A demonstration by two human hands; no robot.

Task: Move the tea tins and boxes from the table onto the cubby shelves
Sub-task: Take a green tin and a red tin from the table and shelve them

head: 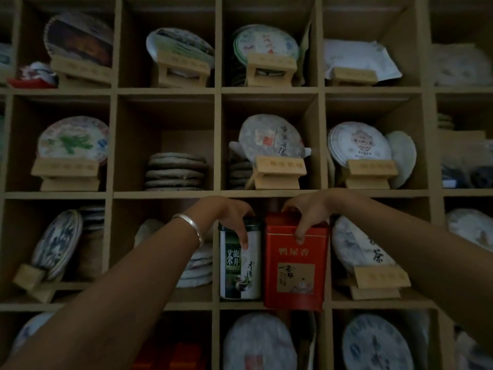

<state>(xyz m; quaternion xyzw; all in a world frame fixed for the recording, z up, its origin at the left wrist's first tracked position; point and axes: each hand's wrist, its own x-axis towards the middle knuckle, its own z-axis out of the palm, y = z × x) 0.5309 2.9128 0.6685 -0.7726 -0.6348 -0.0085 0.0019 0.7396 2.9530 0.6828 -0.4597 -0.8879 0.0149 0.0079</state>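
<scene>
We face a tan cubby shelf (218,194) in dim light, both our bare arms stretched toward one compartment in its third row from the top. Our left hand (229,213), a silver bangle (190,227) on its wrist, comes down over the lid of a round green-and-white tea tin (240,265), fingers curled round the top and one fingertip lying on the label. Our right hand (306,210) grips the lid of a red rectangular tea tin (296,263), thumb hooked over its front edge. The two tins stand upright and just beside each other inside that compartment, the green one to the left of the red; the red tin's base sits at the front lip of the compartment floor. Directly above the red tin's compartment, a paper-wrapped tea cake (270,137) leans on a wooden stand (277,172). To the right of the red tin, in the next compartment, another wrapped cake (357,244) rests on its own stand. Left of the green tin, past the divider, white-wrapped cakes (198,265) lie stacked flat. Below the tins, a pale round cake (256,340) fills the compartment.
</scene>
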